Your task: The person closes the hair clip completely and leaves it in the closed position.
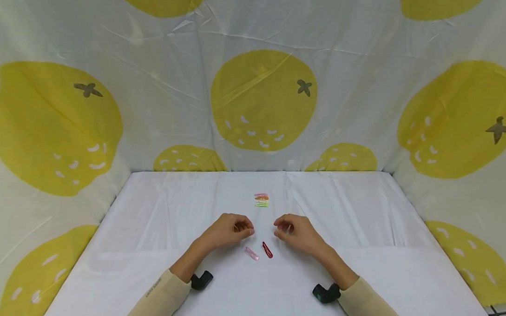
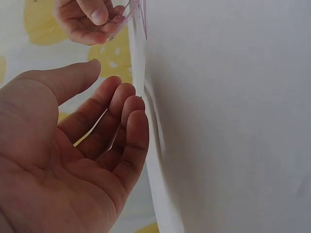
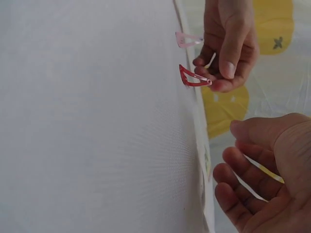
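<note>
In the head view my left hand (image 1: 230, 230) hovers left of centre over the white table, fingers loosely bent and nothing between them. Opposite it, my right hand (image 1: 299, 232) is held the same way, thumb apart from the fingers. Between and slightly nearer than the two hands lie a pink snap hair clip (image 1: 251, 253) and a red snap hair clip (image 1: 267, 250), both slanted. The right wrist view shows the red clip beyond the right fingertips. Farther back, several hair clips (image 1: 262, 199) in pink, orange and yellow-green lie in a close stack of rows.
A white cloth (image 1: 149, 247) with creases covers the table. Behind and at both sides hang curtains printed with yellow lemons (image 1: 263, 100). A black wrist device (image 1: 201, 281) sits at the left cuff, another (image 1: 327, 293) at the right cuff.
</note>
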`<action>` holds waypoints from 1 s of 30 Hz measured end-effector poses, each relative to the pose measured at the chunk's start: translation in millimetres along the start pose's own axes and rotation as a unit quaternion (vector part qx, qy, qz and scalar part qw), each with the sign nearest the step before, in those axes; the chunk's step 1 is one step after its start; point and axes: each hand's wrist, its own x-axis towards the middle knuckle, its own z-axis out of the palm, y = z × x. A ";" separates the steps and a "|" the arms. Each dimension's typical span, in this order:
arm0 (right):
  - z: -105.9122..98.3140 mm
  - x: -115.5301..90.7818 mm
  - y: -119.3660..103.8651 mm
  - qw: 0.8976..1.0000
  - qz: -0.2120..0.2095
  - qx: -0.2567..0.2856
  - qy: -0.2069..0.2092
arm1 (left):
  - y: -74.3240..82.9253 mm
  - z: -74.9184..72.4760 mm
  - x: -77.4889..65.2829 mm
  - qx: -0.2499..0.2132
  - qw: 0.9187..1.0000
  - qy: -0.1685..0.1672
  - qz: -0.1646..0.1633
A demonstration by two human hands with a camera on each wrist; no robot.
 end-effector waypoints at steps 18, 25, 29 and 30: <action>-2.5 -5.4 -5.4 1.000 -0.025 0.010 -0.007 | 9.4 2.0 -2.0 -0.009 0.999 -0.013 0.037; -0.5 -12.7 -6.3 0.999 -0.031 0.019 -0.025 | 11.8 7.9 -4.5 -0.005 0.999 -0.017 0.047; 4.4 -17.6 -4.8 0.998 -0.041 0.023 -0.047 | 12.8 13.0 -9.8 -0.005 0.998 -0.026 0.053; 5.4 -18.1 -4.5 0.997 -0.044 0.022 -0.050 | 13.2 13.9 -10.7 -0.003 0.998 -0.028 0.055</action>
